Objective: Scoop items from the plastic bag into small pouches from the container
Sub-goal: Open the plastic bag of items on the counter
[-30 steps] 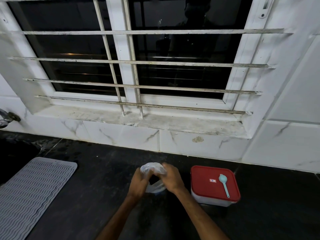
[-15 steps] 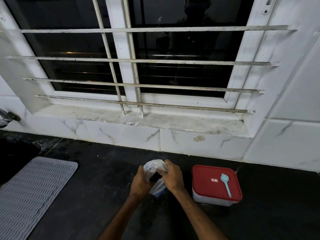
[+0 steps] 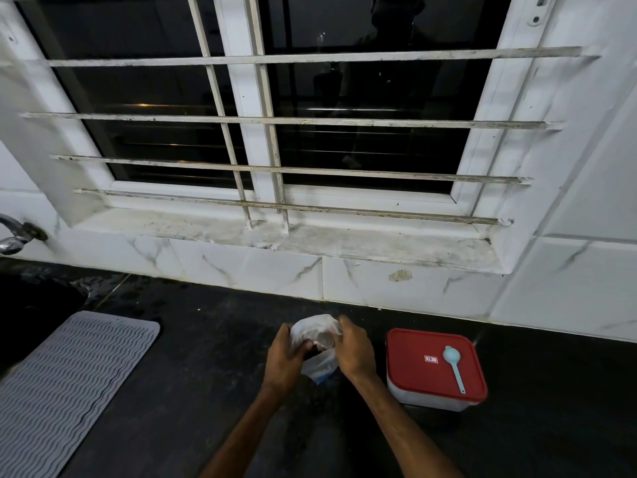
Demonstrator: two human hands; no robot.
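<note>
A crumpled clear plastic bag (image 3: 315, 334) sits on the black counter (image 3: 213, 374) between my two hands. My left hand (image 3: 284, 360) grips its left side and my right hand (image 3: 355, 350) grips its right side near the top. What the bag holds is hidden. To the right stands a white container with a red lid (image 3: 420, 374), closed. A small light-blue scoop (image 3: 454, 365) lies on that lid, bowl toward the wall.
A grey ribbed mat (image 3: 65, 384) lies at the left of the counter. A tap (image 3: 15, 236) sticks out at the far left edge. A white tiled wall and a barred window ledge (image 3: 310, 236) run behind the counter.
Both hands stay on the bag and have shifted only slightly, kneading its top. The container and scoop have not moved.
</note>
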